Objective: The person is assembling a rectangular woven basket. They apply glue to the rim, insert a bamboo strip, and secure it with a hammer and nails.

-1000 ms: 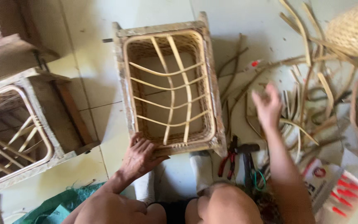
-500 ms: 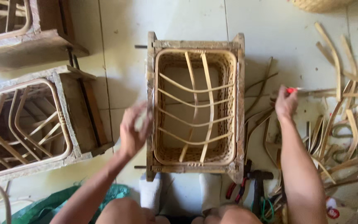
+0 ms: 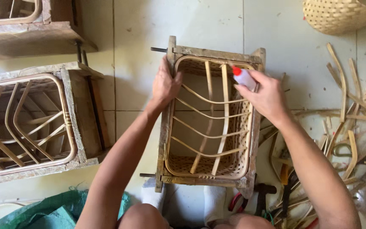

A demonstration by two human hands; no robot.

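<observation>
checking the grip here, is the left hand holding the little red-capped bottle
No, the small bottle with the red cap sits in the right hand, while the left hand grips the wooden frame.

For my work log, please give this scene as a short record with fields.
Left hand: grips left edge of the rectangular wooden frame with woven bamboo basket inside
Right hand: holds small white bottle with red cap over the frame's far rim
Left side: second similar wooden frame
Right side: loose bamboo strips on tiled floor
</observation>
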